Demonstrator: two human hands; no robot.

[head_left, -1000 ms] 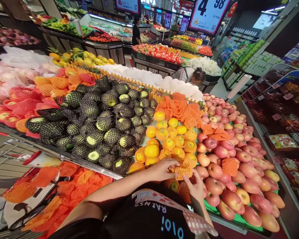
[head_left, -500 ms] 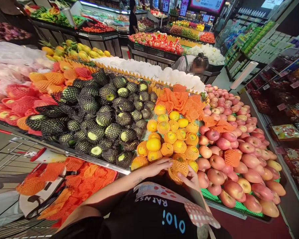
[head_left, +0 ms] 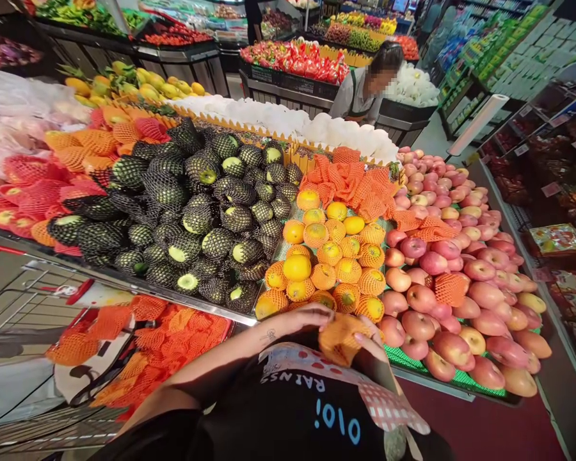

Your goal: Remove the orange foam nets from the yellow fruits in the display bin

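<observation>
Close to my body, at the front edge of the display, both hands are on an orange foam fruit net (head_left: pixel 342 340). My left hand (head_left: pixel 312 315) grips its left side, fingers bent over the upper edge. On the other side my right hand (head_left: pixel 372 340) pinches it, thumb across the front. Whether a fruit sits inside the net cannot be seen. Just beyond my hands lie several oranges (head_left: pixel 296 267), many of them in orange foam nets. A heap of loose orange foam nets (head_left: pixel 338 182) rests behind the oranges.
Green fruits in black nets (head_left: pixel 211 218) fill the left side. Pink apples (head_left: pixel 454 365) are piled on the right. A shopping cart (head_left: pixel 16 304) with many foam nets (head_left: pixel 182 346) stands at lower left. A person (head_left: pixel 360 89) is behind the display.
The foam net has come slightly lower and closer to my body and looks more bunched, with its mesh less stretched. The person behind the display has risen higher.
</observation>
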